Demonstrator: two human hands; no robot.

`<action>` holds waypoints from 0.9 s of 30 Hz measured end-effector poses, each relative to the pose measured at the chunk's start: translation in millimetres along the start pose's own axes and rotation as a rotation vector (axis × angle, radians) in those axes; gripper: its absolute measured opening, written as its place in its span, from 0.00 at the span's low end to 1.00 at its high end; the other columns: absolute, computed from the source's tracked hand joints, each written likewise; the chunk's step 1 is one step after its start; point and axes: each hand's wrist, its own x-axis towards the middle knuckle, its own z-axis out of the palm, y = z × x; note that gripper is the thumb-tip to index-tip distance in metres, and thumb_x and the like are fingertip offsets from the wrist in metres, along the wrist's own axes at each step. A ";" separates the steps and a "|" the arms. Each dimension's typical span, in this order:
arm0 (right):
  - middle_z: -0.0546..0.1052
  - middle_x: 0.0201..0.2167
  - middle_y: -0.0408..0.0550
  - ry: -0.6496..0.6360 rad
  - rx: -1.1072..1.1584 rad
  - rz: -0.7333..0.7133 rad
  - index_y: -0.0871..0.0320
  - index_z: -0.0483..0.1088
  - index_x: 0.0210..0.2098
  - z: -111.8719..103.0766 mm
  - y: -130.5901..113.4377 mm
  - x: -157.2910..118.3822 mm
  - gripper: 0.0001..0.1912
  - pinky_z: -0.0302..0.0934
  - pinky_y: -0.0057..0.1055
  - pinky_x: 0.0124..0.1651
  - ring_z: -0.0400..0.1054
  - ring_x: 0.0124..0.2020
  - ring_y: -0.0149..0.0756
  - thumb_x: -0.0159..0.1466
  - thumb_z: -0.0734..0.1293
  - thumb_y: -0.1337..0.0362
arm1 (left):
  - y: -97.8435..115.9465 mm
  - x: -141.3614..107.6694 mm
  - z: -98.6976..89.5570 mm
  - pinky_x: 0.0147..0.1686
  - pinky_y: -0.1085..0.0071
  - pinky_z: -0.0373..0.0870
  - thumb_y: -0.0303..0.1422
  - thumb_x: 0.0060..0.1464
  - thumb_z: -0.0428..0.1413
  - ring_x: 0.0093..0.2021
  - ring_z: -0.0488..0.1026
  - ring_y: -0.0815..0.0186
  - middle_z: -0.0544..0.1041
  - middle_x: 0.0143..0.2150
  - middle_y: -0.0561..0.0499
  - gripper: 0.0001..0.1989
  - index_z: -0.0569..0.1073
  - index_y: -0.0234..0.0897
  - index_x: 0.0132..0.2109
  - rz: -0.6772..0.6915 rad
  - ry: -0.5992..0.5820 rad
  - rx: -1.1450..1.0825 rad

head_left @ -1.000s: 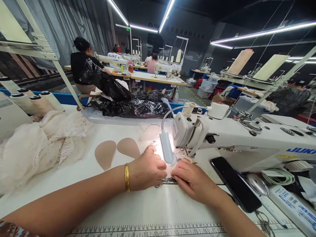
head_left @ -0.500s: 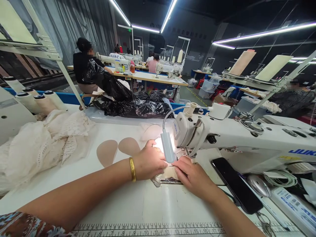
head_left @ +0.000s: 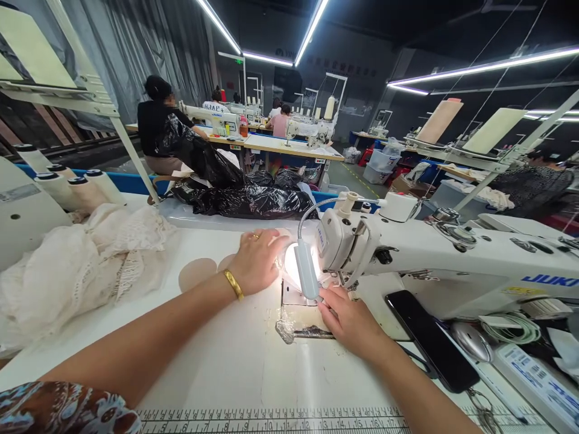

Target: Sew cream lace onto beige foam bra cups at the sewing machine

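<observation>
At the far left of the white counter [head_left: 217,367], thread cones [head_left: 97,188] with dark tops stand grouped behind a heap of cream lace fabric [head_left: 85,271]. A patterned sleeve [head_left: 67,410] comes in low at the corner, and beyond the counter a co-worker in a black top [head_left: 154,123] sits turned toward another machine. Two rounded beige pieces [head_left: 196,273] lie side by side, partly covered by the left forearm, which wears a gold bangle [head_left: 233,284]. Behind them sprawls a shiny black plastic bag [head_left: 253,200]. The left hand [head_left: 259,259] is palm down, its fingers reaching to the edge of a pale fabric piece [head_left: 292,263]; I cannot tell whether that grip pinches it. This piece sits left of the needle area, washed out by the glare of a gooseneck lamp [head_left: 307,271], which hides part of it. Just right of the lamp head, the right hand [head_left: 346,313] has its fingers bent near the presser foot; its fingertips are partly hidden, so I cannot tell what that grip holds, if anything. Above it stretches the JUKI sewing machine [head_left: 434,244]. Further right lie a black smartphone [head_left: 432,340], a silver mouse [head_left: 473,342] and a coiled pale cable [head_left: 513,327].
</observation>
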 end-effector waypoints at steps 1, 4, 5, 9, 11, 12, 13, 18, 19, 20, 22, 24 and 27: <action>0.71 0.30 0.45 0.001 -0.007 0.001 0.54 0.65 0.38 -0.7 -0.7 0.5 0.08 0.53 0.30 0.26 0.63 0.28 0.37 0.71 0.57 0.68 | -6.5 1.0 0.0 0.51 0.48 0.57 0.23 0.51 0.54 0.54 0.69 0.44 0.74 0.58 0.36 0.20 0.75 0.36 0.52 -0.074 -0.038 0.007; 0.68 0.29 0.43 -0.005 -0.003 0.012 0.53 0.61 0.34 -2.1 -2.3 2.0 0.09 0.51 0.30 0.26 0.59 0.26 0.35 0.71 0.57 0.68 | -22.7 3.9 3.8 0.47 0.51 0.59 0.23 0.55 0.51 0.44 0.73 0.50 0.80 0.41 0.42 0.10 0.76 0.37 0.35 -0.185 -0.169 0.002; 0.68 0.29 0.43 -0.011 0.002 0.015 0.53 0.61 0.34 -2.1 -2.4 2.2 0.09 0.51 0.30 0.26 0.59 0.26 0.35 0.71 0.57 0.68 | -25.9 4.7 5.4 0.46 0.53 0.59 0.23 0.57 0.50 0.41 0.73 0.52 0.80 0.37 0.44 0.11 0.75 0.37 0.32 -0.192 -0.182 -0.006; 0.68 0.29 0.42 -0.052 0.003 0.041 0.53 0.62 0.36 0.5 -0.6 1.1 0.08 0.50 0.29 0.27 0.59 0.28 0.36 0.72 0.56 0.67 | -25.2 5.4 10.3 0.47 0.56 0.59 0.26 0.54 0.54 0.45 0.74 0.53 0.80 0.44 0.46 0.09 0.77 0.39 0.40 -0.156 -0.173 -0.032; 0.68 0.30 0.43 -0.069 0.004 0.050 0.53 0.62 0.36 1.5 0.4 0.5 0.08 0.50 0.29 0.28 0.60 0.29 0.36 0.72 0.56 0.66 | -20.5 5.5 12.1 0.48 0.57 0.58 0.25 0.52 0.54 0.43 0.74 0.55 0.80 0.43 0.47 0.09 0.77 0.39 0.39 -0.119 -0.182 -0.035; 0.68 0.30 0.43 -0.070 0.006 0.052 0.53 0.62 0.36 1.6 0.5 0.4 0.08 0.50 0.29 0.28 0.60 0.29 0.36 0.72 0.56 0.67 | -18.9 6.1 12.4 0.48 0.56 0.58 0.24 0.52 0.54 0.41 0.74 0.56 0.80 0.40 0.47 0.08 0.76 0.38 0.36 -0.109 -0.184 -0.032; 0.68 0.30 0.43 -0.068 0.009 0.052 0.53 0.62 0.36 1.4 0.3 0.6 0.08 0.50 0.29 0.28 0.60 0.29 0.36 0.72 0.56 0.67 | -18.3 7.1 11.5 0.48 0.56 0.58 0.23 0.52 0.53 0.38 0.74 0.58 0.79 0.37 0.48 0.07 0.74 0.37 0.32 -0.109 -0.178 -0.026; 0.69 0.29 0.43 -0.084 0.010 0.080 0.53 0.67 0.39 -2.4 -2.8 2.6 0.09 0.52 0.30 0.28 0.58 0.26 0.36 0.72 0.57 0.67 | -28.6 14.3 -17.8 0.44 0.58 0.58 0.27 0.59 0.51 0.35 0.72 0.57 0.76 0.31 0.48 0.09 0.72 0.37 0.30 -0.253 -0.021 0.020; 0.70 0.30 0.44 -0.089 0.017 0.088 0.53 0.68 0.41 -3.0 -3.2 2.8 0.09 0.53 0.30 0.28 0.58 0.25 0.36 0.72 0.57 0.67 | -28.9 14.3 -26.3 0.44 0.58 0.59 0.29 0.60 0.51 0.36 0.72 0.56 0.77 0.32 0.48 0.08 0.72 0.37 0.33 -0.280 0.045 0.025; 0.72 0.31 0.44 -0.090 0.026 0.093 0.53 0.69 0.42 -3.4 -3.4 2.8 0.10 0.55 0.30 0.29 0.58 0.26 0.37 0.72 0.57 0.67 | -26.8 13.1 -33.9 0.44 0.58 0.59 0.31 0.60 0.51 0.37 0.72 0.56 0.77 0.33 0.48 0.07 0.73 0.38 0.35 -0.277 0.114 0.017; 0.74 0.34 0.46 -0.080 0.044 0.095 0.53 0.71 0.45 -3.6 -3.4 2.5 0.11 0.57 0.31 0.31 0.62 0.28 0.38 0.72 0.58 0.68 | -13.6 7.1 -42.6 0.45 0.60 0.61 0.29 0.59 0.52 0.37 0.71 0.58 0.76 0.33 0.49 0.05 0.72 0.38 0.36 -0.165 0.192 -0.037; 0.76 0.35 0.47 -0.072 0.058 0.092 0.53 0.71 0.48 -3.5 -3.0 2.1 0.11 0.59 0.31 0.33 0.65 0.31 0.39 0.71 0.59 0.68 | 8.8 -2.7 -41.3 0.44 0.62 0.64 0.25 0.57 0.52 0.36 0.70 0.60 0.75 0.32 0.50 0.06 0.70 0.37 0.33 0.055 0.104 -0.110; 0.76 0.36 0.48 -0.074 0.063 0.090 0.54 0.71 0.49 -3.5 -2.3 1.9 0.12 0.59 0.32 0.34 0.67 0.34 0.40 0.72 0.58 0.68 | 41.3 -16.7 -28.1 0.40 0.66 0.65 0.25 0.54 0.57 0.38 0.71 0.60 0.77 0.38 0.49 0.03 0.72 0.36 0.36 0.321 -0.181 -0.204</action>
